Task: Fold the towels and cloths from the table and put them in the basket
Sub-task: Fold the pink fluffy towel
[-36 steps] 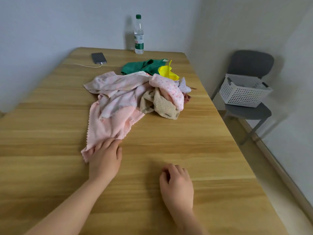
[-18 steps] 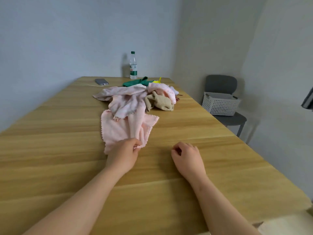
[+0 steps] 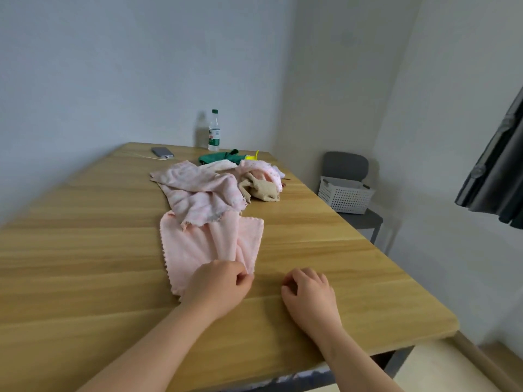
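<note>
A pink towel [image 3: 198, 244] with a scalloped edge lies stretched toward me on the wooden table [image 3: 85, 250]. My left hand [image 3: 218, 284] pinches its near edge. My right hand [image 3: 310, 290] rests on the table beside it, fingers curled, holding nothing. Behind the towel is a heap of cloths: a pale pink patterned cloth [image 3: 198, 190], a beige towel [image 3: 263, 188], a pink dotted cloth [image 3: 260, 168], a green cloth [image 3: 220, 157] and a yellow one [image 3: 252, 157]. The white perforated basket [image 3: 343, 195] sits on a grey chair [image 3: 356, 219] to the right of the table.
A water bottle [image 3: 214, 131] stands at the table's far edge. A phone [image 3: 162, 152] on a white cable lies at the far left. The wall is close behind the table. A dark curtain [image 3: 498, 176] hangs at the right edge of view.
My left hand has closed on the pink towel's near edge and dragged it toward me, out from the heap. The view has tilted up. My right hand has stayed on the table.
</note>
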A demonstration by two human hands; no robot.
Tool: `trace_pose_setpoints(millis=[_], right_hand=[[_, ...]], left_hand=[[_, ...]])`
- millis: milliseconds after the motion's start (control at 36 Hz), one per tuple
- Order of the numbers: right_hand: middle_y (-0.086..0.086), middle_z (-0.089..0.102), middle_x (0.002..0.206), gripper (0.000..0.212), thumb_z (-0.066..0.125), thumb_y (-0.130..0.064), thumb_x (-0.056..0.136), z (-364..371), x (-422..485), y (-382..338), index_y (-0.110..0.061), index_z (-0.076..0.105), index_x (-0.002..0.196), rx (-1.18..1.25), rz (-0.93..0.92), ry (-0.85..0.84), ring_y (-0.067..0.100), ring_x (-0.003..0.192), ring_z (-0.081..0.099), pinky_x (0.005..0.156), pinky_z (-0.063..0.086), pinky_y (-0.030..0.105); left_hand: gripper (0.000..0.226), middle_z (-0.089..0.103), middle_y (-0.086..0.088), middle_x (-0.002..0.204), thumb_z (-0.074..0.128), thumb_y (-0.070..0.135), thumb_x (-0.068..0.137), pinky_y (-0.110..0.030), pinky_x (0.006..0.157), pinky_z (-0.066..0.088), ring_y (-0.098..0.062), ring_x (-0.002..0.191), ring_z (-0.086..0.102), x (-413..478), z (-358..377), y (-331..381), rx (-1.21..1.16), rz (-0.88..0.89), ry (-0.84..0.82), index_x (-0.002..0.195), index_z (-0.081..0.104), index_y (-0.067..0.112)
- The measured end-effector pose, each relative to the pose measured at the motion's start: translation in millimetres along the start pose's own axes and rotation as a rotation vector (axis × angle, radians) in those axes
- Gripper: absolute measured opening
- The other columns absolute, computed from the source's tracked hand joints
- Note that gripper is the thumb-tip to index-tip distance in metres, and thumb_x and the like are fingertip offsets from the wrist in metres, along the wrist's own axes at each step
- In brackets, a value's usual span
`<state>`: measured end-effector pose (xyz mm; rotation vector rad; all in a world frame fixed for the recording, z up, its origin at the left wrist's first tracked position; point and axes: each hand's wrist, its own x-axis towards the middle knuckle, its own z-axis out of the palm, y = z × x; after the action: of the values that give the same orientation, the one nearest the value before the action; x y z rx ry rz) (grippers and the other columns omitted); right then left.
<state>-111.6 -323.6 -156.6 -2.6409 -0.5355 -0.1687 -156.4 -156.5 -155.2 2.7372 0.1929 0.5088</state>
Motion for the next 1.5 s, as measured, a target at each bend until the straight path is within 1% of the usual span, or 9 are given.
trace_pose_setpoints(millis=[250, 389, 472, 806, 1000, 1111, 1222, 1361, 1500], right_hand=[[-0.008, 0.053, 0.125, 0.034, 0.043, -0.029, 0.094, 9.0, 22.8, -1.2, -0.028, 0.049, 0.127, 0.071, 0.049, 0.014, 0.018, 0.117, 0.042, 0.096, 0.033, 0.031], [-0.005, 0.038, 0.147, 0.045, 0.038, -0.021, 0.097, 21.2, 52.3, -15.6, -0.023, 0.035, 0.142, 0.070, -0.098, 0.014, 0.021, 0.130, 0.036, 0.103, 0.028, 0.027], [-0.010, 0.033, 0.150, 0.044, 0.032, -0.031, 0.100, 27.3, 64.9, -23.2, -0.029, 0.029, 0.144, 0.031, -0.210, -0.073, 0.018, 0.134, 0.031, 0.103, 0.025, 0.031], [-0.012, 0.050, 0.122, 0.045, 0.027, -0.055, 0.096, 31.5, 71.1, -21.0, -0.032, 0.058, 0.119, -0.189, -0.188, -0.020, 0.021, 0.114, 0.038, 0.094, 0.028, 0.033], [-0.007, 0.053, 0.049, 0.037, 0.042, -0.041, 0.073, 25.5, 69.9, -4.0, -0.021, 0.054, 0.044, -0.234, -0.107, 0.318, 0.023, 0.053, 0.053, 0.050, 0.040, 0.029], [-0.005, 0.059, 0.095, 0.031, 0.041, -0.041, 0.093, 11.5, 67.0, 18.8, -0.022, 0.065, 0.089, -0.287, -0.008, 0.158, 0.023, 0.100, 0.049, 0.080, 0.034, 0.034], [-0.004, 0.054, 0.111, 0.030, 0.039, -0.043, 0.093, -3.9, 65.8, 47.8, -0.029, 0.065, 0.097, -0.249, 0.234, 0.131, 0.023, 0.108, 0.043, 0.086, 0.032, 0.034], [0.001, 0.050, 0.126, 0.023, 0.046, -0.022, 0.089, -16.0, 67.7, 60.7, -0.024, 0.056, 0.110, -0.165, 0.397, 0.245, 0.027, 0.116, 0.039, 0.093, 0.029, 0.036], [-0.011, 0.043, 0.138, 0.035, 0.039, -0.021, 0.096, -12.2, 76.6, 33.9, -0.028, 0.048, 0.129, -0.044, 0.013, 0.127, 0.018, 0.131, 0.036, 0.099, 0.033, 0.034]], left_hand=[[0.019, 0.060, 0.012, 0.087, 0.047, 0.028, 0.092, -0.022, 0.053, 0.033, -0.011, 0.080, 0.053, 15.7, 1.5, -14.9, 0.019, -0.093, 0.285, 0.088, 0.066, 0.025], [0.041, 0.033, 0.018, 0.143, 0.040, 0.039, 0.094, -0.029, 0.106, 0.025, -0.010, 0.131, 0.032, 29.6, -1.4, -34.5, 0.051, -0.157, -0.141, 0.135, 0.039, 0.038], [0.048, 0.021, 0.019, 0.151, 0.031, 0.046, 0.095, -0.033, 0.114, 0.014, -0.008, 0.141, 0.015, 34.0, -2.3, -35.0, 0.124, -0.154, -0.259, 0.142, 0.025, 0.040], [0.028, 0.056, 0.020, 0.118, 0.049, 0.044, 0.089, -0.027, 0.092, 0.041, -0.011, 0.111, 0.047, 34.9, -1.7, -38.8, -0.006, -0.203, -0.072, 0.115, 0.059, 0.041], [0.018, 0.060, 0.022, 0.082, 0.052, 0.035, 0.091, -0.022, 0.070, 0.047, -0.003, 0.084, 0.059, 29.5, -6.9, -33.2, -0.170, -0.222, 0.006, 0.105, 0.063, 0.036], [0.015, 0.063, 0.014, 0.078, 0.060, 0.021, 0.088, -0.017, 0.062, 0.046, -0.004, 0.064, 0.063, 25.6, -5.8, -20.2, -0.455, -0.195, 0.099, 0.092, 0.061, 0.035], [0.031, 0.066, 0.017, 0.077, 0.063, 0.010, 0.085, -0.017, 0.063, 0.050, -0.003, 0.060, 0.063, 21.5, -1.0, -11.3, -0.590, -0.124, 0.171, 0.080, 0.059, 0.040], [0.026, 0.057, 0.018, 0.114, 0.053, 0.028, 0.091, -0.023, 0.080, 0.042, -0.005, 0.093, 0.055, 35.0, 6.4, -19.6, -0.293, -0.118, 0.200, 0.116, 0.061, 0.024], [0.067, 0.028, 0.020, 0.148, 0.014, 0.063, 0.080, -0.026, 0.111, 0.015, -0.003, 0.139, 0.019, 41.9, 19.1, -19.4, 0.128, -0.089, -0.217, 0.138, 0.035, 0.038]])
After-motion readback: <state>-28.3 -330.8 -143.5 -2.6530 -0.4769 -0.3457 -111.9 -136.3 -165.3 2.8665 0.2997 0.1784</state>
